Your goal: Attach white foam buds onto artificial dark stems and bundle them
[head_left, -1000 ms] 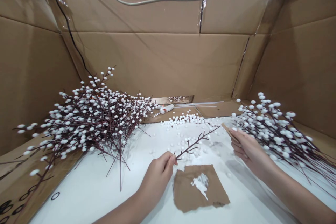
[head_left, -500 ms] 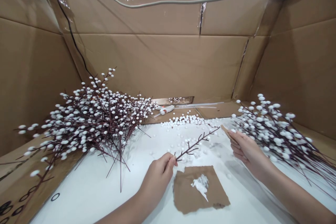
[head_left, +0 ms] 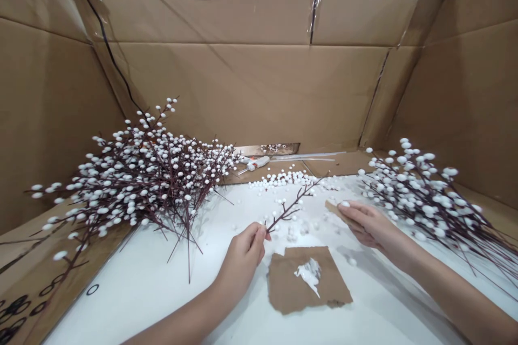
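Pinched in my left hand (head_left: 246,250) is the lower end of a bare brown twig (head_left: 289,207), which slants up and to the right with short side stubs. My right hand (head_left: 370,229) grips a narrow cardboard strip (head_left: 338,212) between thumb and fingers, its end pointing left toward the twig but apart from it. Below and between both hands lies a torn cardboard square (head_left: 283,285) with a smear of white glue-like paste (head_left: 309,275) on it. Loose white foam balls (head_left: 287,177) are scattered on the white table behind the twig.
A large pile of white-berried branches (head_left: 154,178) lies at left, a smaller bunch (head_left: 421,194) at right. At the back rest a glue gun (head_left: 256,164) and clear glue sticks (head_left: 311,156). Cardboard walls (head_left: 243,86) enclose the table; black rings (head_left: 20,307) lie front left.
My right hand has moved left with the cardboard strip, closer to the twig. My left hand still holds the twig, now more steeply upright. The view has tipped slightly downward.
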{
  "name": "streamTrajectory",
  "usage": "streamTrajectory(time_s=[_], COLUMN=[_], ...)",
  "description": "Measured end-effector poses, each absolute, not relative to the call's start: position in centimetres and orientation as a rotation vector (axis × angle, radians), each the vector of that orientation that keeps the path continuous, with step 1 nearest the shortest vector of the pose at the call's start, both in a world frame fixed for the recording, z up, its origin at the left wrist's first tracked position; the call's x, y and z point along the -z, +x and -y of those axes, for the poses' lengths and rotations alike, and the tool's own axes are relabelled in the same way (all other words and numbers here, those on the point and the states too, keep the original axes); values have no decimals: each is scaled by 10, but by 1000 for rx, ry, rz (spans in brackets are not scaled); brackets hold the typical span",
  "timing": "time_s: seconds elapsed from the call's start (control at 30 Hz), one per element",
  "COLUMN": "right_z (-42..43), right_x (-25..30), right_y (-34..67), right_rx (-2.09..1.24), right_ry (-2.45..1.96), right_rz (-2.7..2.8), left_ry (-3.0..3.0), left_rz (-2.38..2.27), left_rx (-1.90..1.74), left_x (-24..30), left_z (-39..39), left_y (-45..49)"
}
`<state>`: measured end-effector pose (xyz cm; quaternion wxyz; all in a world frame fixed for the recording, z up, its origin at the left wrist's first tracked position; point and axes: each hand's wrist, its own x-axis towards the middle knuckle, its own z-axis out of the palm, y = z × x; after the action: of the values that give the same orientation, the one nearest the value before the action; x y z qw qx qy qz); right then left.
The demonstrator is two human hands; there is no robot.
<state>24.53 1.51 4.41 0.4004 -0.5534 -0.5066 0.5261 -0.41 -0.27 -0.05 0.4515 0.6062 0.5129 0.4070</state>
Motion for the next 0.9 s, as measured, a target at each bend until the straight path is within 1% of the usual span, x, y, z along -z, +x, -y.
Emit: streamTrajectory(time_s=[0.13, 0.2, 0.4, 0.53, 0.63, 0.8, 0.9], right_z=[-3, 0, -1, 2, 5, 8, 8], right_x=[-47, -45, -36, -36, -37, -40, -40], right_y=[239, 236, 232, 226, 225, 227, 228], right_rx=[-1599, -1605, -1388, -1068, -904, -767, -769], right_ry=[-1456, -1467, -1597, -1690, -1709, -1629, -1559], right_rz=[1728, 1811, 1984, 2172, 2277, 2282, 2213], left_ry=[1478, 1484, 1482, 1483, 1506, 1584, 1632], left_rz=[-1249, -1249, -1245, -1219, -1210, -1204, -1193], left_rx=[-1031, -1023, -987, -986, -988, -1003, -1005], left_x=[-1, -2, 1, 3, 2, -3, -4], left_z=[1, 1, 0, 0, 1, 6, 8], left_y=[-4, -4, -4, -4, -4, -4, -4])
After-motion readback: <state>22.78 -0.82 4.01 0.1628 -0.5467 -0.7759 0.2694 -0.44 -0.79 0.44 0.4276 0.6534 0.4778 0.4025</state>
